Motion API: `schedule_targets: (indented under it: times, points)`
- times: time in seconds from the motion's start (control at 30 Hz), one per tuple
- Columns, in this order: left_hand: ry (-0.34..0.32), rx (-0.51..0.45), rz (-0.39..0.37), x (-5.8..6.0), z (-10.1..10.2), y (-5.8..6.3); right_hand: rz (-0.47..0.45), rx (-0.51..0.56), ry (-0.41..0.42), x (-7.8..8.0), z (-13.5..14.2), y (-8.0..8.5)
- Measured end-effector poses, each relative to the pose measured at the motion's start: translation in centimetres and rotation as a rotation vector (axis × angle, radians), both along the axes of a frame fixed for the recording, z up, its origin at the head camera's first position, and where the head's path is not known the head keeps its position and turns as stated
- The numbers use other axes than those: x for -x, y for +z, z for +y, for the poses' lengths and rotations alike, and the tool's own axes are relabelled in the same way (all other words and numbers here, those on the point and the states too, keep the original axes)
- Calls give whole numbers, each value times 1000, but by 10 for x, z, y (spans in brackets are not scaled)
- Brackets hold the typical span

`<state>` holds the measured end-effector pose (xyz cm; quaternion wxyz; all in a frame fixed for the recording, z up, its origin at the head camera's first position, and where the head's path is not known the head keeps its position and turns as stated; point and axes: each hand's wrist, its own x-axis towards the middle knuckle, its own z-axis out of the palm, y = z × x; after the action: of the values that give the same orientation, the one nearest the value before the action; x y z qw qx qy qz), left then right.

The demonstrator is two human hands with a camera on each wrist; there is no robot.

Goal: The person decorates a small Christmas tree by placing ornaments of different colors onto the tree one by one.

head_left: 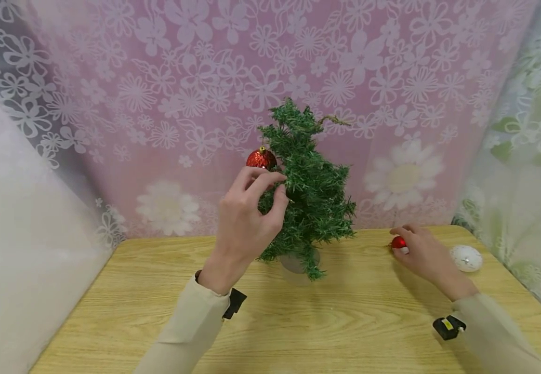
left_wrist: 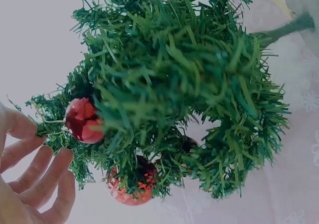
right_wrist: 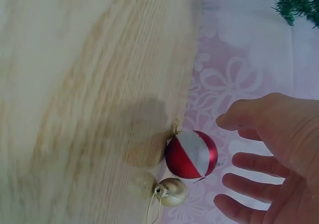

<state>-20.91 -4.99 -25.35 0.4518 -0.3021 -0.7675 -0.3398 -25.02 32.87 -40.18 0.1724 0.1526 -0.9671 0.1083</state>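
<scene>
A small green artificial Christmas tree [head_left: 309, 192] stands on the table in a pot [head_left: 300, 262]. My left hand [head_left: 251, 218] is at its left side, thumb and forefinger pinching the thin string of a red bauble [left_wrist: 83, 120] among the branch tips. The other left fingers [left_wrist: 55, 174] are bent. Another red glittery bauble [head_left: 261, 158] hangs just beyond that hand. At the right, my right hand [head_left: 422, 254] reaches over a red and white bauble [right_wrist: 192, 155]. In the right wrist view, its fingers [right_wrist: 254, 186] are spread beside the bauble, apart from it.
A white bauble [head_left: 466, 258] lies right of my right hand. Next to the red and white bauble, the right wrist view shows a gold bauble [right_wrist: 173, 192] with a string loop. Floral cloth [head_left: 205, 93] hangs behind the wooden table [head_left: 345, 322].
</scene>
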Motion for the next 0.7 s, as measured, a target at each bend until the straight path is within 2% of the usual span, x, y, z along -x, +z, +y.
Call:
schedule_targets:
  times: [0.3,0.7]
  points:
    - [-10,-21,-14,7,-11,-2,-52,-37,-13,8,7,-5]
    - [-60,-76,-52,16,-20,-3,-155,-15,-30,4,10,-7]
